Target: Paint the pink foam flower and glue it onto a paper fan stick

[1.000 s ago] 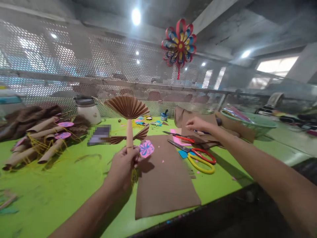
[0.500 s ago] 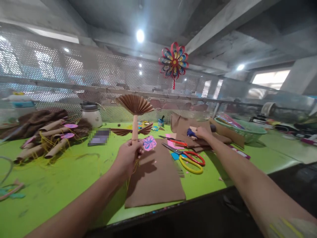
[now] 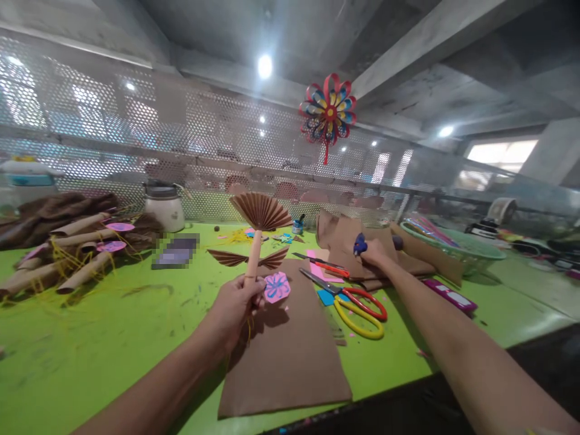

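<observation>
My left hand (image 3: 236, 302) is closed round the rolled brown stem of a paper craft (image 3: 252, 261) held upright over the green table (image 3: 104, 326). The craft has a pleated brown fan (image 3: 261, 211) on top, two pleated leaves at the sides and a pink tag with a blue flower (image 3: 277, 287) by my fingers. My right hand (image 3: 374, 252) reaches out to the pile of brown paper pieces (image 3: 344, 232) and is closed on a small blue object (image 3: 359, 244). A brown paper sheet (image 3: 290, 350) lies flat below the craft.
Red-and-yellow scissors (image 3: 357, 305) and a red-handled tool (image 3: 328, 266) lie between my hands. Finished paper rolls (image 3: 77, 254) are heaped at the left by a white jar (image 3: 164, 205). A green basket (image 3: 453, 244) stands at the right. A paper pinwheel (image 3: 327, 112) hangs on the mesh wall.
My right hand went from hovering with spread fingers to the brown paper pile and closed on the small blue object. The left hand kept the craft upright, tilting it slightly.
</observation>
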Available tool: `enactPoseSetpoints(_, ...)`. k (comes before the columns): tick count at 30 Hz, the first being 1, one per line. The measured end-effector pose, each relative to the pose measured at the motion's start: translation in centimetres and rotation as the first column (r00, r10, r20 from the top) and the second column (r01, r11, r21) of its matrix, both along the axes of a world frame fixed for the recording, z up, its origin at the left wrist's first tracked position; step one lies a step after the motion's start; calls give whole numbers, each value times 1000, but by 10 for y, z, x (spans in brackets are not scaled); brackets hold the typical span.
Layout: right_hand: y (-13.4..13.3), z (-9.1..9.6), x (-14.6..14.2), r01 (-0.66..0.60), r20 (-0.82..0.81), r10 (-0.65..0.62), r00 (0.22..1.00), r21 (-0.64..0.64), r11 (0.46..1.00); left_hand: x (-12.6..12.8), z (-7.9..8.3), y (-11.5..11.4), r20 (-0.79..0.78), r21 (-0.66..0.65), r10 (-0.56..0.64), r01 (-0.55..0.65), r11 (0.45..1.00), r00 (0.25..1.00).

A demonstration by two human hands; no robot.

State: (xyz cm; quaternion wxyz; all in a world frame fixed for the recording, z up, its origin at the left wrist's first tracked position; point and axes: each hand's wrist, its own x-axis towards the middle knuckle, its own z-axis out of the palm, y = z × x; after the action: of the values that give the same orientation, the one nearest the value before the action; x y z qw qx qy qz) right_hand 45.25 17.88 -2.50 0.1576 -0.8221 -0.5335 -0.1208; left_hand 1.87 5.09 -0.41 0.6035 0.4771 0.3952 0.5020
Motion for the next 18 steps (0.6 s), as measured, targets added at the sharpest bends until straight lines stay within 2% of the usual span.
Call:
enactPoseSetpoints(4,-14,13,3,-3,42,3,999,-7,1000,1,2,-2,56,-10,4,-4,1000,998)
enactPoseSetpoints(7,-20,19,-1,-64,71,67,995,-35,997,1,2,-4,78,-9,10,-10,1000,997)
enactPoseSetpoints(10,-25,20,-8,-129,138,135,981,-51,990,0,-1,-4,66,11,19,-20,1000,998)
enactPoseSetpoints(15,-32,20,-21,-218,288,209,934,-2,976,-1,-10,1,54,63,11,-14,998,998)
enactPoseSetpoints(18,-33,24,-29,-269,319,258,912,-8,963,-1,-10,2,44,65,15,-18,998,999)
